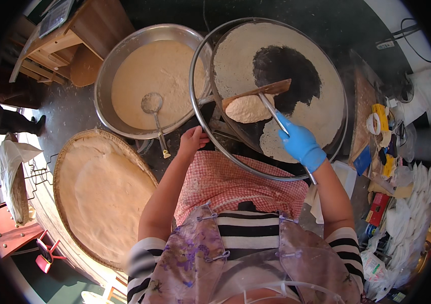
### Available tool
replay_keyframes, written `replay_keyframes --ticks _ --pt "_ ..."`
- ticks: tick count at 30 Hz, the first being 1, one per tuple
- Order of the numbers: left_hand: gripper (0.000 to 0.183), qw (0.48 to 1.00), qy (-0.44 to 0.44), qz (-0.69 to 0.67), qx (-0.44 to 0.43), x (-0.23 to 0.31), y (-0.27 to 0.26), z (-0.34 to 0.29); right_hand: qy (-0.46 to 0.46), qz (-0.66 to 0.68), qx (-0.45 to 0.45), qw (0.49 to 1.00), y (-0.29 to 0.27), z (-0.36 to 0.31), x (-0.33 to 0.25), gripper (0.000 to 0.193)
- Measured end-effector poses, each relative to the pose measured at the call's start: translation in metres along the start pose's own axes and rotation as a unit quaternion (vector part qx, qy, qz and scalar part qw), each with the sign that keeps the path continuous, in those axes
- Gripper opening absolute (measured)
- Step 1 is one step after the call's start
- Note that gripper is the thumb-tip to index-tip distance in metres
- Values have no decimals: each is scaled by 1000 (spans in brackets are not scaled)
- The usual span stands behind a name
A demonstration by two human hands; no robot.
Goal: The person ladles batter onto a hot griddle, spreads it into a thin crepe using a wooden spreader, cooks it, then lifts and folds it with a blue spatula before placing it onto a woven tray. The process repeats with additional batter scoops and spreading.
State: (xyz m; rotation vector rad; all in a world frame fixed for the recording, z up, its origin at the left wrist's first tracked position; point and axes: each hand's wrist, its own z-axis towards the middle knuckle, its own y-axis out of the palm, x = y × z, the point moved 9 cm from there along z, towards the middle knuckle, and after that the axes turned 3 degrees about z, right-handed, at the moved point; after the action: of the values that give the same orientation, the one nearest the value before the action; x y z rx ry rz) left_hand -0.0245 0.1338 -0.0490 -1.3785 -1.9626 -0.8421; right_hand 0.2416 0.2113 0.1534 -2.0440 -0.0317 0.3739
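Observation:
My right hand [300, 143], in a blue glove, is closed round the metal handle of a wooden spreader [245, 95]. The spreader's blade lies over the left part of a round griddle [285, 68], with a thick lump of batter [248, 109] against its near side. A thin pale layer of batter [236, 48] covers much of the griddle, leaving a dark bare patch in the middle. My bare left hand [193, 141] has its fingers curled together beside the metal ring [192, 76] around the griddle; whether it grips the ring is hard to tell.
A large metal basin [105, 109] of batter stands left of the griddle, a ladle [157, 121] resting in it. Nearer me on the left is a round tray [57, 195] with pale flatbread. Bags, boxes and a blue-and-yellow clutter [362, 161] crowd the right; a wooden cabinet [94, 30] stands far left.

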Motion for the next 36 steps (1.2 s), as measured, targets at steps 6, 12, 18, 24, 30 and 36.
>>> replay_keyframes --ticks 6,12,18,24,30,36 --pt "30 998 23 -61 -22 -51 66 -44 40 223 1 974 -11 25 11 51" --pt "25 999 18 -38 14 -36 55 -24 -61 45 51 996 -5 27 -8 51" --pt "26 1000 -6 16 -15 14 16 21 -33 145 -20 989 -12 43 15 52" --pt "32 1000 25 13 -11 5 15 11 -224 125 31 966 -36 120 -20 49" --pt "23 998 49 -26 5 -46 58 -46 -118 188 -41 974 -76 164 52 53" --pt "19 992 78 -83 57 -24 51 -30 -70 196 -42 977 -103 149 109 54"
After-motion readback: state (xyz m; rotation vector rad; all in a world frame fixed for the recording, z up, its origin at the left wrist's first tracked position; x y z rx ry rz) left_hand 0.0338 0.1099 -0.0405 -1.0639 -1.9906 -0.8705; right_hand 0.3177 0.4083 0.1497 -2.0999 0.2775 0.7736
